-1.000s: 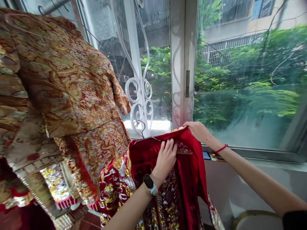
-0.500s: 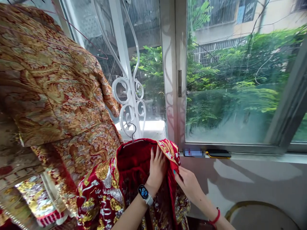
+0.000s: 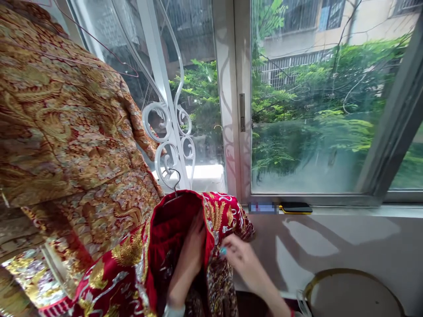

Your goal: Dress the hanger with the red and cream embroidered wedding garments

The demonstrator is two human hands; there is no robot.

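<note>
A red jacket (image 3: 228, 209) with gold and silver embroidery hangs on a thin metal hanger (image 3: 175, 182), its front apart and the dark red lining (image 3: 168, 229) showing. My left hand (image 3: 194, 246) reaches inside under the right-hand front panel. Its fingers point upward, stretched out against the lining, blurred and partly in shadow. Outside that panel, close to its embroidered edge, my right hand (image 3: 239, 259) is closed with thumb and fingers drawn together. Motion blur hides whether anything lies between them.
A gold-patterned garment (image 3: 79, 123) fills the left side. Behind the jacket stands a white scrolled metal frame (image 3: 165, 88) before the windows. A phone-like black object (image 3: 295, 207) and a blurred-out item (image 3: 263, 207) lie on the sill. A round-topped object (image 3: 353, 295) stands low at right.
The jacket's right-hand panel has turned so more embroidered outside faces me. My left hand has moved lower left, deeper behind the panel edge. My right hand has shifted left and down.
</note>
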